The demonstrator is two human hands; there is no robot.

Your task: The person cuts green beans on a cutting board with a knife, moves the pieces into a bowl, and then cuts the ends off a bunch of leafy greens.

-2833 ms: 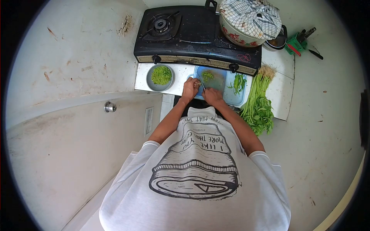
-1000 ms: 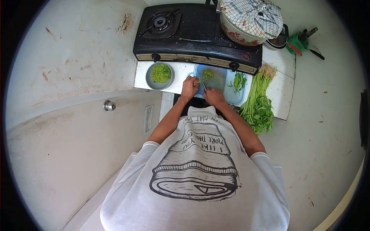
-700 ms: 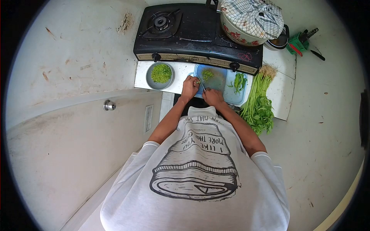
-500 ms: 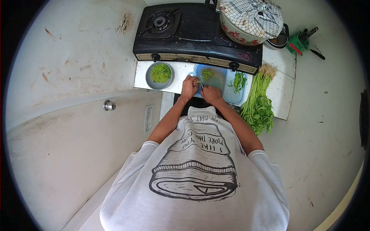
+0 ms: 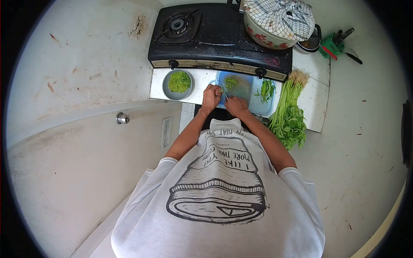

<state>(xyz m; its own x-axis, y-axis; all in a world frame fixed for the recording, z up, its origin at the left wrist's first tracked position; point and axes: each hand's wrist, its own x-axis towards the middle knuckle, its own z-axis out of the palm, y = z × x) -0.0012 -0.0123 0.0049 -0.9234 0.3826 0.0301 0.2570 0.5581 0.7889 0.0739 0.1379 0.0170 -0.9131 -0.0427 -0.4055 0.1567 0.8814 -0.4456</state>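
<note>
My right hand is closed around a knife, whose thin blade points up and left toward my other hand. My left hand pinches a small green vegetable piece beside the blade; its exact kind is too small to tell. Both hands are at the near edge of a blue cutting board. On the board, just beyond the knife, lies a small heap of chopped green vegetable. Long green pods, perhaps chilies or beans, lie at the right in a light blue tray.
A grey bowl of chopped greens stands left. Behind is a black gas stove carrying a cloth-covered floral pot. Leafy stems with roots hang over the counter's front at right. A green basket with knives stands far right.
My hands stay in nearly the same place, with only a slight shift of the knife and fingers. The view has moved very slightly.
</note>
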